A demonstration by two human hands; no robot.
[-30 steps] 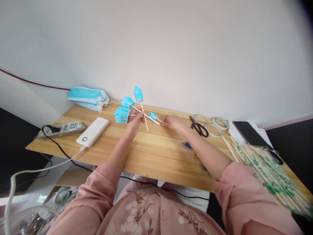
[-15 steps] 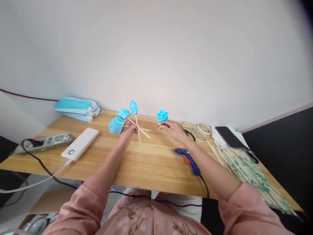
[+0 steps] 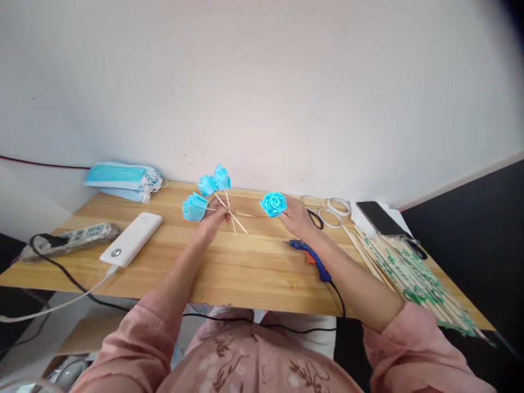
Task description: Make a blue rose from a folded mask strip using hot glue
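Note:
My left hand (image 3: 218, 217) is closed around the thin wooden sticks of three blue flowers; one flower (image 3: 195, 207) points left, while another flower (image 3: 221, 178) and the one beside it stand higher. Their sticks cross at my fingers and fan out to the lower right. In my right hand (image 3: 295, 218) is a single blue rose (image 3: 273, 204), its layered petals facing me. The rose hides its stick and most of my right fingers. Below my right wrist a blue glue gun (image 3: 309, 255) with an orange trigger lies on the wooden table (image 3: 237, 273).
At the back left lies a stack of blue face masks (image 3: 120, 177). A white power bank (image 3: 131, 238) and a power strip (image 3: 73, 240) are nearer. On the right are tape rolls (image 3: 339, 206), a phone (image 3: 380, 218) and many wrapped chopsticks (image 3: 413, 273). A black cable (image 3: 295, 330) hangs before me.
The rose in my right hand has tipped toward me, so its top now shows and its stick is hidden. The flowers in my left hand have turned slightly, two heads now closer together.

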